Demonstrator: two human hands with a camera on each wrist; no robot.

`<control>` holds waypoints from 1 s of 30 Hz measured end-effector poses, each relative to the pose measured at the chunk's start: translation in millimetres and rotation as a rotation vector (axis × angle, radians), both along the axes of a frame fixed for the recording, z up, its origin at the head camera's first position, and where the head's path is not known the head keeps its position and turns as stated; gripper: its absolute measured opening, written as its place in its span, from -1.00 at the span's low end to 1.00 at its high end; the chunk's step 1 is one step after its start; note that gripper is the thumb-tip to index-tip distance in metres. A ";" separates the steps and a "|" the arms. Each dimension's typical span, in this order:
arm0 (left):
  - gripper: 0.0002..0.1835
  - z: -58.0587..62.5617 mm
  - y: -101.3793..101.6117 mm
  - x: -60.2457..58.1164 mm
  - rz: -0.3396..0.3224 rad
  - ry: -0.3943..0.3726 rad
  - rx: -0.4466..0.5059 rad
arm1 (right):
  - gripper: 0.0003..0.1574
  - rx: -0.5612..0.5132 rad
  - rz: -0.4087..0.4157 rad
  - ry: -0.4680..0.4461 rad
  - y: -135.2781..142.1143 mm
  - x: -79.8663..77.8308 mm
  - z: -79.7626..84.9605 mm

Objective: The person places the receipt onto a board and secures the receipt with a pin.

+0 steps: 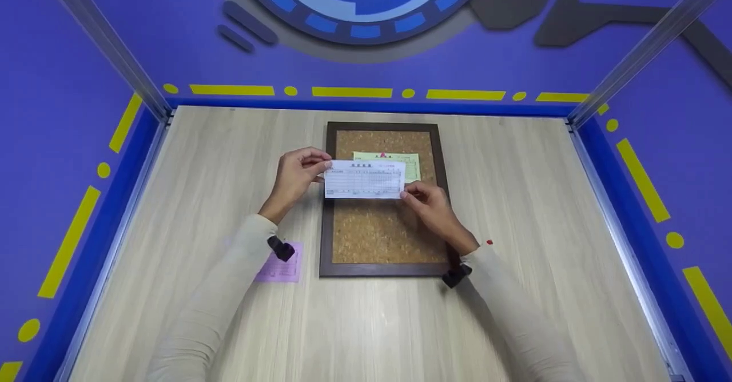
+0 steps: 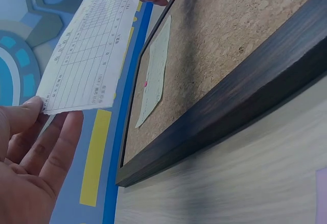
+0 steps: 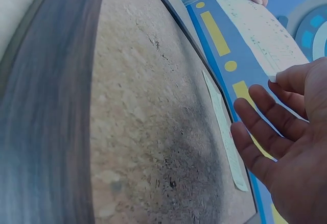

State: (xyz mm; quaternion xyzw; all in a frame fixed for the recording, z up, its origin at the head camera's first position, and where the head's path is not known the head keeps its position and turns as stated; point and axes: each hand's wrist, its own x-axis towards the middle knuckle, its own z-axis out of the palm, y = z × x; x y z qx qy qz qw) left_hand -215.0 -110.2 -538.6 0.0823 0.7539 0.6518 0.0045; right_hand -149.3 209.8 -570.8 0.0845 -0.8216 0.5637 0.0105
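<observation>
A white printed form slip (image 1: 364, 180) is held up above the cork board (image 1: 389, 233), stretched between both hands. My left hand (image 1: 297, 173) pinches its left end between thumb and fingers. With thumb and index finger, my right hand (image 1: 430, 202) pinches the lower right corner, its other fingers spread in the right wrist view. Behind the white slip, a yellow-green slip (image 1: 413, 167) lies on the cork, fixed by a pink-red pushpin (image 1: 382, 155) at its top. In the left wrist view the white slip (image 2: 87, 50) stands clear of the cork.
The board has a dark brown wooden frame (image 1: 377, 270) and lies on a pale wood table (image 1: 366, 325). A purple slip (image 1: 286, 267) lies left of it, partly under the left forearm. A small red item (image 1: 489, 242) shows beside the right sleeve. Blue-purple walls surround the table.
</observation>
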 end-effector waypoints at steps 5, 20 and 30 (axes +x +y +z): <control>-0.96 -5.0 6.1 -1.1 0.033 0.018 -0.021 | -0.88 -0.039 0.022 -0.007 7.4 0.3 -3.2; -0.94 -24.8 29.5 -5.8 0.003 -0.018 -0.079 | -0.84 -0.055 -0.038 -0.050 26.8 1.3 -23.9; -0.93 -38.4 45.7 -7.3 -0.003 -0.048 -0.113 | -0.80 -0.050 -0.048 -0.145 37.3 5.8 -31.1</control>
